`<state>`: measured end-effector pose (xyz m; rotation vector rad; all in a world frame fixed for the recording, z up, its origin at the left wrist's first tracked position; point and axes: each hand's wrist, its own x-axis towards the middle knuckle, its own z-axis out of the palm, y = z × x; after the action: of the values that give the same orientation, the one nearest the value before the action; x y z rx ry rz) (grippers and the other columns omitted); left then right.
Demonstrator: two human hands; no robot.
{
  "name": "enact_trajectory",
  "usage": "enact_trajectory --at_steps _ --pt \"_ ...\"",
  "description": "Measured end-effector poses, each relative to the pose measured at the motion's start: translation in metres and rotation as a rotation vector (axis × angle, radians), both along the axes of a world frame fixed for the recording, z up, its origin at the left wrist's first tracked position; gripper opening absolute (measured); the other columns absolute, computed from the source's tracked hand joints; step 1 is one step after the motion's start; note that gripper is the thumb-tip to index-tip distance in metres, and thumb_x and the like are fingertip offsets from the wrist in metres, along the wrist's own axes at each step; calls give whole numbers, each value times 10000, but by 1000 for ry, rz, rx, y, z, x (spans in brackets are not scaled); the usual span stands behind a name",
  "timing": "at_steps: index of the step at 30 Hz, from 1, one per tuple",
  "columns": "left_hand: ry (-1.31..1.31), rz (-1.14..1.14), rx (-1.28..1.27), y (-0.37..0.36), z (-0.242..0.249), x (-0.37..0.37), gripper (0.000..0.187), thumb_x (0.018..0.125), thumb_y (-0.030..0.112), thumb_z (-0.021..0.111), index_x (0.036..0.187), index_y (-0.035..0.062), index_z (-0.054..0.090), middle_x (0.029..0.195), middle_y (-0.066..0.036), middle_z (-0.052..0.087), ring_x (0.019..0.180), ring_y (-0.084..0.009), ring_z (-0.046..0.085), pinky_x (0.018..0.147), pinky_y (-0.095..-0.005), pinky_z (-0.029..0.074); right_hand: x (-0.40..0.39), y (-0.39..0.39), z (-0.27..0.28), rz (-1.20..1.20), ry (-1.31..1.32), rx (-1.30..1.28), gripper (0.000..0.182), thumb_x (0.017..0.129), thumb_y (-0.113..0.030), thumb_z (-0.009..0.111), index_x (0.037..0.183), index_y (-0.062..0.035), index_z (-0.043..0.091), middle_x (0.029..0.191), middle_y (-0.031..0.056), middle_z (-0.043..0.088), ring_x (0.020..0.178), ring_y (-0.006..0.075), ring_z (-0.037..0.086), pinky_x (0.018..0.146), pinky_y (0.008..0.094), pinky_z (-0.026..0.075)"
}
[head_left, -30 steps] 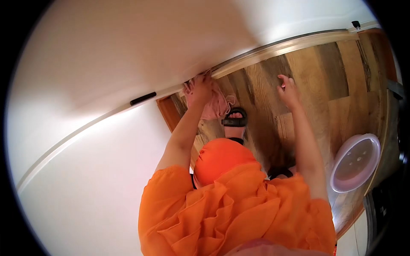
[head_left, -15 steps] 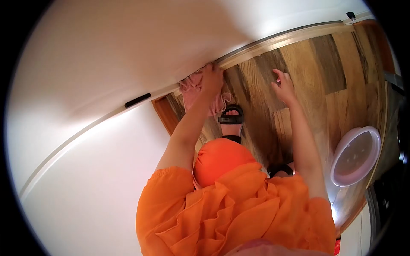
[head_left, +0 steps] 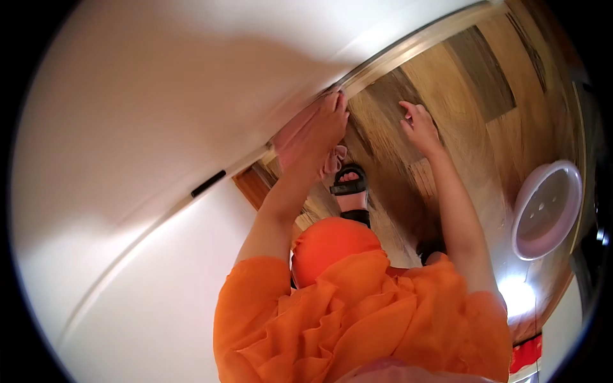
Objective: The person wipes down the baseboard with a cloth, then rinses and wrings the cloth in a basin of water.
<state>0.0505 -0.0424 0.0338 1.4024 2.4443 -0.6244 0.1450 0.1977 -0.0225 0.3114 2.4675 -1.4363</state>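
My left hand (head_left: pixel 331 122) presses a pink cloth (head_left: pixel 295 137) against the pale ledge (head_left: pixel 389 64) along the foot of the white wall or door panel (head_left: pixel 211 96). Part of the cloth is hidden beneath the hand and forearm, and a ruffled end hangs down near my sandalled foot (head_left: pixel 349 188). Over the wood-look floor (head_left: pixel 440 83), my right hand (head_left: pixel 419 129) hovers with its fingers loosely bent and apart, holding nothing.
On the floor at the right stands a pale pink basin (head_left: pixel 518 233) with water-like contents. A short black strip (head_left: pixel 209 183) sits on the panel's edge at left. Something red (head_left: pixel 526 353) shows at the lower right.
My left hand has slid a little to the right along the ledge with the cloth. The view has tilted, so the basin appears higher and further right. My right hand stays about where it was.
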Motion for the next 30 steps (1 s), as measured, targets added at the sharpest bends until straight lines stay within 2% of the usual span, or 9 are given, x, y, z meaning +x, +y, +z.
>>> enact_trajectory --at_steps 2,4,7,10,13,16,19,27,30 --pt "-295 432 723 12 -46 -11 451 863 162 534 1270 -26 491 1364 -175 413 1257 -355 373 1003 -435 370 3 4 -2 -23 0 0 392 836 -106 578 1223 -114 514 1004 102 543 944 266 544 840 360 446" --pt "-265 340 624 -4 -42 -5 437 856 162 547 1243 -38 511 1345 -172 438 1231 -343 414 1008 -424 374 11 10 -5 -61 -13 -60 382 870 -88 548 1247 -121 500 1032 95 541 928 228 549 836 325 452" --pt "-140 277 507 -82 -46 5 482 866 142 540 1308 -25 445 1388 -153 399 1234 -351 412 1048 -401 332 20 37 14 -226 171 498 408 852 -80 551 1253 -130 504 1182 92 536 1114 285 504 916 398 434" --pt "-119 207 474 -93 -39 7 453 883 139 522 1302 -19 451 1369 -146 430 1240 -345 423 1050 -394 333 36 52 -2 -339 79 617 441 872 -75 526 1305 -148 477 1319 52 466 1185 264 468 971 395 424" --pt "-291 216 649 -14 -48 -26 403 887 134 519 1245 -51 505 1322 -181 477 1197 -347 481 1019 -423 380 45 45 -25 -290 100 784 457 892 -87 503 1342 -150 448 1390 12 402 1228 249 439 1007 390 409" --pt "-442 342 712 13 -49 -32 422 901 154 503 1293 0 480 1365 -155 442 1274 -321 409 1054 -426 325 46 51 -21 -289 172 683 457 889 -83 493 1341 -125 450 1407 34 396 1228 271 440 1017 397 377" --pt "-329 242 460 -46 -40 -24 408 901 152 505 1281 2 495 1356 -161 450 1271 -319 416 1045 -430 335 47 55 -17 -272 169 643 455 888 -79 492 1338 -132 457 1409 33 396 1222 268 448 1009 400 383" --pt "-521 310 623 -22 -42 -39 384 895 75 495 1270 -8 507 1330 -184 474 1245 -362 439 1040 -422 358 48 51 -23 -287 186 729 467 894 -94 490 1352 -164 429 1426 1 373 1251 229 420 1013 399 384" --pt "-400 137 547 -57 -27 -34 363 892 73 506 1247 4 533 1307 -178 500 1225 -352 461 1023 -426 380 46 52 -24 -289 171 736 471 893 -85 484 1354 -170 427 1426 3 372 1255 226 415 1014 397 383"
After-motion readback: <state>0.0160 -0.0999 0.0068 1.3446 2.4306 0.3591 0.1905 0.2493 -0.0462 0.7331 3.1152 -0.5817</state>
